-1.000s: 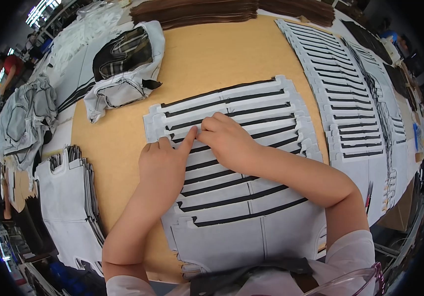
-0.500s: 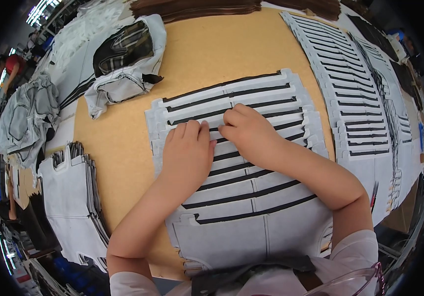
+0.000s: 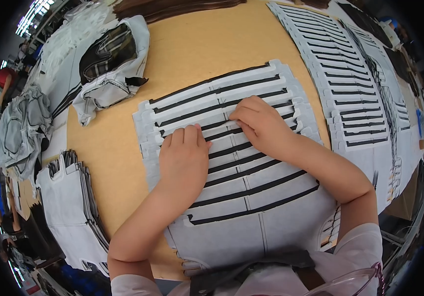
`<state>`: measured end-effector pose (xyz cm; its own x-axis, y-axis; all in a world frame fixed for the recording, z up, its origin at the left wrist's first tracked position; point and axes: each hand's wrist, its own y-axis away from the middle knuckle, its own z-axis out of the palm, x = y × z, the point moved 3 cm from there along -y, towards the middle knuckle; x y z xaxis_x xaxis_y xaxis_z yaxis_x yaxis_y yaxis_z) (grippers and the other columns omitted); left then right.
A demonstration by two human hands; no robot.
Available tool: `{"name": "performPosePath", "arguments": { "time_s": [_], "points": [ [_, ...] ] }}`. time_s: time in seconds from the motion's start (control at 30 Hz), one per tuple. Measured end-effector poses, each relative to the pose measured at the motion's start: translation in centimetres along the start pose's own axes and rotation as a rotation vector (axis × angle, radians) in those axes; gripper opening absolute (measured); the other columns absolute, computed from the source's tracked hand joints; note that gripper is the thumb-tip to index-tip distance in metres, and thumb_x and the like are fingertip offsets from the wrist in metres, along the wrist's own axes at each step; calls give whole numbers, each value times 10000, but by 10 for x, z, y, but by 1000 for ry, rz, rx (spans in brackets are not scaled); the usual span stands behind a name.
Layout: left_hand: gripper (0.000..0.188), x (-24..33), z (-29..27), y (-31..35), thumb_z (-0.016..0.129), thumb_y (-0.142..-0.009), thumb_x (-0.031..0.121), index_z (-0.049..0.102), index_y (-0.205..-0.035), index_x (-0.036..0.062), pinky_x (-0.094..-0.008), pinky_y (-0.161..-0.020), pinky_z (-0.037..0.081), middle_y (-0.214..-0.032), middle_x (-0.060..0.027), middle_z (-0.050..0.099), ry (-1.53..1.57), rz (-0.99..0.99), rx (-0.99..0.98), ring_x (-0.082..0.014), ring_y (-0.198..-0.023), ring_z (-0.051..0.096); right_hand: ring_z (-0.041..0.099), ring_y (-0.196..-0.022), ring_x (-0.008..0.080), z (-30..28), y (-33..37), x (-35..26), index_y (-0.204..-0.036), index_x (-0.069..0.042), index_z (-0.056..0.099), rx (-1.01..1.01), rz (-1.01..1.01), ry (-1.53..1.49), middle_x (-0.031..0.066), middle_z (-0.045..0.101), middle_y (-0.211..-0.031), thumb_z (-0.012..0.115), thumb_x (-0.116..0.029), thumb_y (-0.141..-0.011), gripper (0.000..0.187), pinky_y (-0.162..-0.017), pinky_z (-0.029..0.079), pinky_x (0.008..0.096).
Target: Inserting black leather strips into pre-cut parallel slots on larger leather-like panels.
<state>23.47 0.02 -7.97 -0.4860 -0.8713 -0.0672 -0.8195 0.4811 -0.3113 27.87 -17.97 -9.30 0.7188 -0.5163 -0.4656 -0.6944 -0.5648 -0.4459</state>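
In front of me lie overlapping grey-white fabric panels (image 3: 222, 239), layered in steps so that a black strip shows along each edge. My left hand (image 3: 184, 160) rests on the left part of the stack, its fingers bent down onto one of the strips, with the thumb close to the index finger. Just to the right of the middle seam line, my right hand (image 3: 261, 123) is closed in a pinch at the edge of a panel. Its fingertips partly hide the fabric they touch.
Another stepped row of black-edged panels (image 3: 352, 91) runs along the right. At left stand a pile of cut panels (image 3: 66, 197) and a crumpled garment piece with plaid lining (image 3: 110, 64). Grey fabric (image 3: 21, 128) is heaped beyond. Brown material (image 3: 172, 9) lies at the tan table's (image 3: 202, 42) far edge.
The view has shifted slightly, so the stack appears further left. My right hand has moved a little right relative to my left, widening the gap between them.
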Motion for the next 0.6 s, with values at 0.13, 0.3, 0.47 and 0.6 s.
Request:
{"name": "performPosePath", "arguments": {
  "time_s": [0.13,0.3,0.47,0.6],
  "points": [
    [301,-12,0,-17,701,-842,101,707,-1135,34,-349,-722,496,-928,-92,570,484,-10,-16,-240,-831,591,544,-926,297,4,0,7,-1002,-11,660,5,89,-142,98,581,-944,590,148,-735,318,-803,479,369],
    [278,-22,11,-26,701,-827,48,735,-1102,53,-330,-674,485,-908,-87,556,651,44,-72,-225,-766,567,533,-931,265,1,1,-11,-944,3,674,-159,-184,279,71,578,-962,636,11,-737,210,-797,482,356],
    [307,-18,17,-26,691,-834,46,732,-1136,83,-328,-666,480,-879,-75,550,577,167,12,-214,-749,559,531,-940,246,-6,7,9,-950,-6,682,-110,-112,267,55,582,-967,638,-38,-743,214,-820,466,346],
    [294,-14,11,-33,689,-840,66,734,-1130,88,-337,-651,480,-859,-60,551,607,162,16,-215,-730,553,532,-940,248,-12,10,18,-970,-14,684,-80,-15,76,53,592,-966,640,6,-736,240,-832,460,353]
  ]
}}
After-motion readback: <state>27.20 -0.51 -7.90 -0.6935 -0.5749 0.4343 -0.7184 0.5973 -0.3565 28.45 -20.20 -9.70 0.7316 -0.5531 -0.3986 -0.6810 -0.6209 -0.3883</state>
